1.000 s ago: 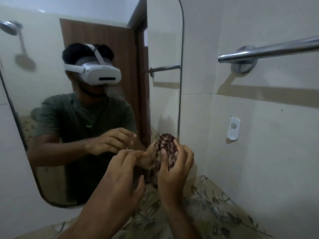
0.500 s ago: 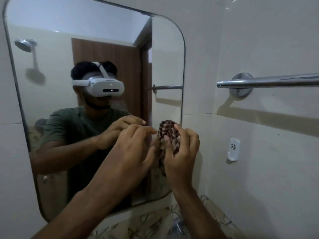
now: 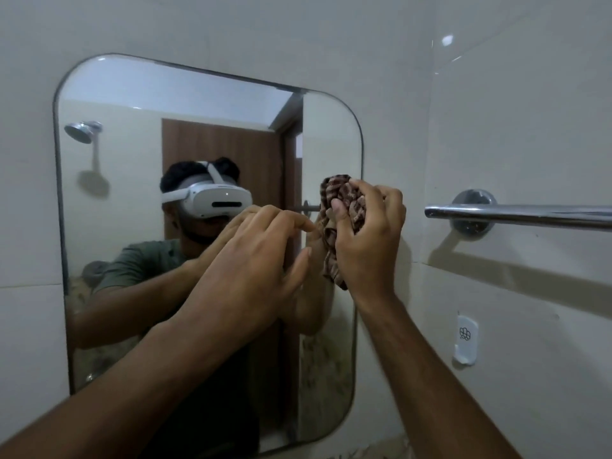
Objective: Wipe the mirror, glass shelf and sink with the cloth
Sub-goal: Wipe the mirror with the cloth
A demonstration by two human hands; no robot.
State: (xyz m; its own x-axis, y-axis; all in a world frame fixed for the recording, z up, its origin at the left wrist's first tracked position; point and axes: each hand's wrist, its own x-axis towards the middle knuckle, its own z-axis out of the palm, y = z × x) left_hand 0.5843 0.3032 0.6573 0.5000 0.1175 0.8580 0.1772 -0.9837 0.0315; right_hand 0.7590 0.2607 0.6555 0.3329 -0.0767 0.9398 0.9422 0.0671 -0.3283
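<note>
Cloth: we have the brown striped cloth [image 3: 344, 207] bunched in a wad, up at the right edge of the mirror, about mid-height.
Right hand: our right hand [image 3: 367, 233] is curled round that wad, thumb across the front, fingers wrapped over the top. A firm hold, and a tail of fabric hangs below the palm.
Left hand: our left hand [image 3: 261, 260] holds nothing; fingers are loosely bent, tips reaching toward the cloth and just short of it.
Mirror: the wall mirror [image 3: 132, 200] has rounded corners, and the wad sits at its right border. We cannot tell whether the fabric is pressing the glass yet.
What just changed: a second ago both hands were low, near the mirror's bottom corner; now they have climbed to the middle of the right edge, and our view has lifted so the whole mirror top shows.
What it means: we judge the mirror wipe is only beginning, with the glass shelf and sink not in view and yet to come.
Around us: a chrome towel rail [image 3: 516, 215] sits to the right, a small white wall hook [image 3: 466, 342] below it.
</note>
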